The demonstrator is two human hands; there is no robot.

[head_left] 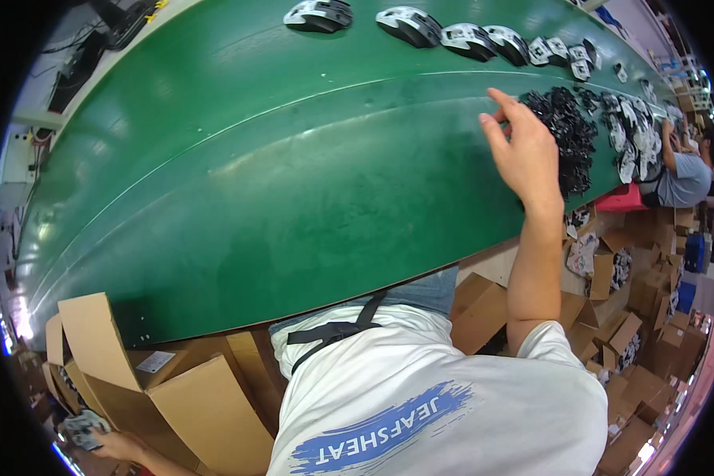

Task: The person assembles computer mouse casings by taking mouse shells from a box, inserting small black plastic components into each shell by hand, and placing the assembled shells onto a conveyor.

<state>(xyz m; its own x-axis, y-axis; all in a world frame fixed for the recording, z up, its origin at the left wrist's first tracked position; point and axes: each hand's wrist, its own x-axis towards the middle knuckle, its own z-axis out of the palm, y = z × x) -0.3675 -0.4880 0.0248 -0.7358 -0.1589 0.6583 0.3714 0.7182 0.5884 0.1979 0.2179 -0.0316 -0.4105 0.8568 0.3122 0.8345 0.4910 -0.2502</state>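
My right hand (525, 151) hovers over the green table (317, 190), at the left edge of a heap of small black parts (567, 135). Its thumb and fingers are apart, and nothing shows between them. Far down at the lower left, my left hand (113, 444) grips a grey-and-white part (86, 428) beside an open cardboard box (206, 412). Its exact kind is too small to tell. Along the far side of the table runs a row of curved white-and-black moulded shells (408, 26), the leftmost shell (319, 16) standing apart.
More white parts (633, 135) lie heaped beyond the black pile. At the far right a person in a grey shirt (685, 178) works at the table. Several open cartons (611, 333) crowd the floor at right. A red bin (620, 198) stands by the table edge.
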